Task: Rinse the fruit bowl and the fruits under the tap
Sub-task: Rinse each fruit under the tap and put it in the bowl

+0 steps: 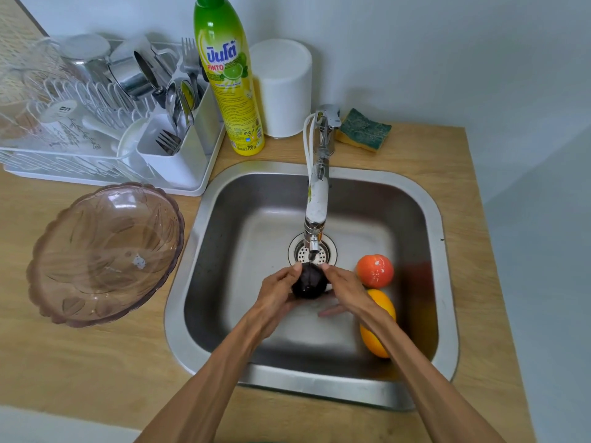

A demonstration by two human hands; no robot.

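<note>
- Head view: both hands meet over the sink (204,238), under the tap (315,215).
- The left hand (275,294) and right hand (343,287) curl their fingers around a dark fruit (308,284), gripping it together.
- An orange-red fruit (374,270) and a yellow fruit (379,324) lie in the basin.
- The fruit bowl (102,254) sits on the worktop (80,362), left of the sink.

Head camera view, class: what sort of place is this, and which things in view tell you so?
Most likely a small home kitchen: a stainless steel sink set in a wooden counter, a dish rack holding cutlery and pots, and a bottle of dish soap beside a sponge.
</note>
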